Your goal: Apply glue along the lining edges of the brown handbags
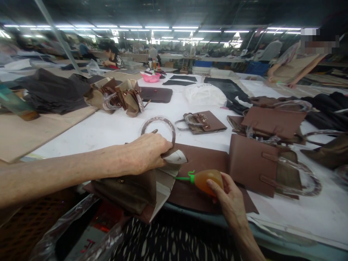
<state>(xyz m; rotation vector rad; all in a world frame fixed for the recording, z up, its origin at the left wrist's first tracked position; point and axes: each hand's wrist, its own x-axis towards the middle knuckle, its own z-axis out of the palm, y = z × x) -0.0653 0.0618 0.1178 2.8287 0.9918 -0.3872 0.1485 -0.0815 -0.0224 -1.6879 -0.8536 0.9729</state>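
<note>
My right hand (230, 194) is wrapped round a squeeze bottle (207, 181) of amber liquid with a green nozzle. The nozzle points left, its tip close to the pale inner edge of a brown handbag (138, 194). Reaching across from the left, my left hand (152, 152) is closed on the upper part of that bag, near its plastic-wrapped handle (159, 119); its fingertips are partly hidden. The bag lies at the table's front edge with a flat brown panel (201, 156) spread to its right. I cannot tell whether the nozzle touches the bag.
More brown handbags (252, 163) lie on the right of the white table (108, 127), and others stand at the back left. A pink basket (150, 77), a white plastic bag (205, 95) and dark sheets sit farther back. A person (296, 61) leans over the table at right.
</note>
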